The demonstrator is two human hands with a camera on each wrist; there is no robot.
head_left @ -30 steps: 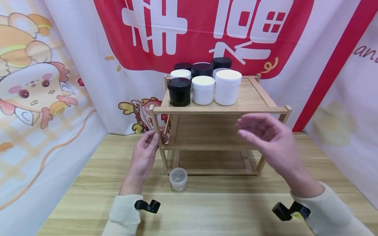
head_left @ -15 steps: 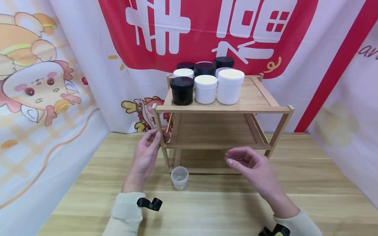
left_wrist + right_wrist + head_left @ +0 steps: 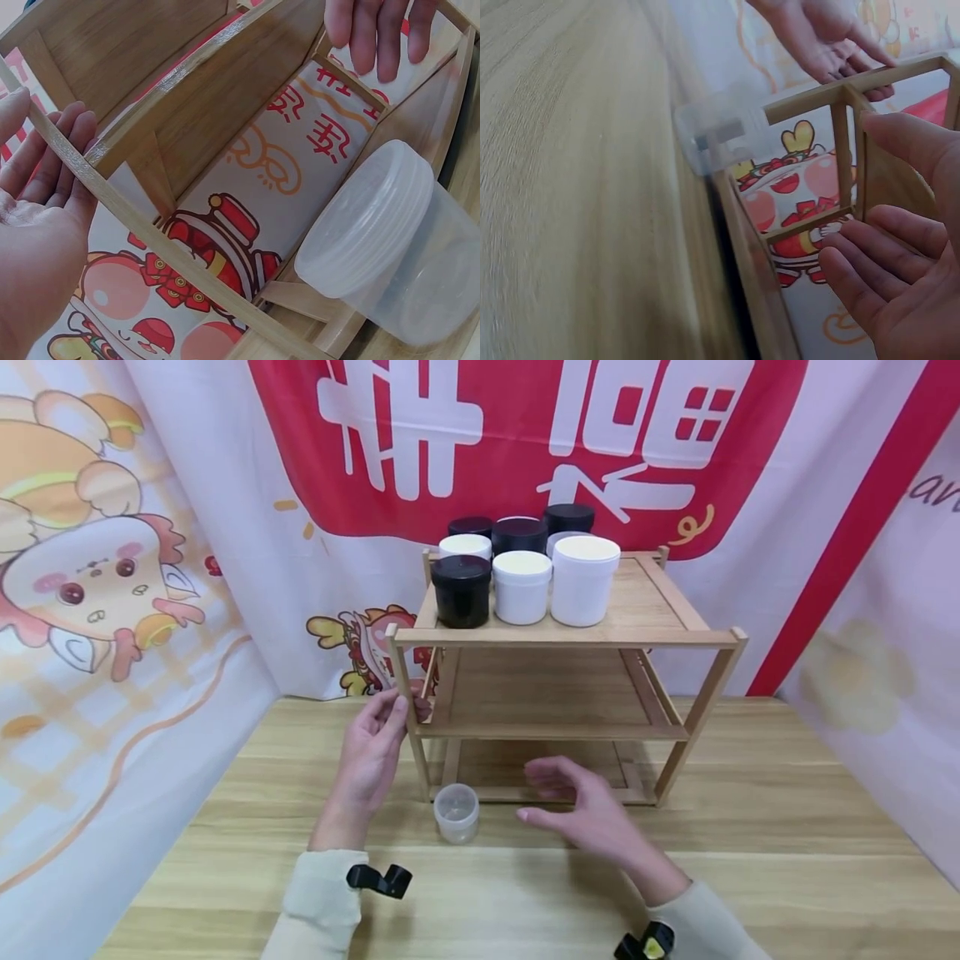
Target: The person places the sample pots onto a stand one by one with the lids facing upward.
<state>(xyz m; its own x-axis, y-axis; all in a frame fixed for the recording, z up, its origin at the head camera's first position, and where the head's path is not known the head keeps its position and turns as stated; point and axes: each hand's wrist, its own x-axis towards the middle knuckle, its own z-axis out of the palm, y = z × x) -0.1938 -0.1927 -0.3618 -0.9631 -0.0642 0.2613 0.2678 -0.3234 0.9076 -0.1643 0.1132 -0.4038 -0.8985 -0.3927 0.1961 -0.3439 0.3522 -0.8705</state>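
A three-tier wooden shelf rack (image 3: 570, 637) stands on the table. My left hand (image 3: 369, 756) holds its left front post (image 3: 157, 229), thumb on the near side and fingers behind. A clear plastic jar (image 3: 457, 818) stands upright on the table just in front of the rack's lower left corner; it looms large in the left wrist view. To the jar's right hovers my right hand (image 3: 588, 810), low in front of the bottom shelf (image 3: 547, 766), its thumb and fingers spread apart and holding nothing. The right wrist view shows that hand's fingers (image 3: 885, 255) reaching toward the rack.
On the top shelf's left half sit several jars, among them a black jar (image 3: 461, 593), a short white jar (image 3: 522, 589) and a taller white jar (image 3: 585, 581). Printed cloth (image 3: 360, 577) hangs behind and on both sides. Wood-grain table (image 3: 450, 902) lies in front.
My right hand has come down and left from beside the rack's upper right to near the clear jar, its thumb and fingers now further apart. The left hand stays on the post.
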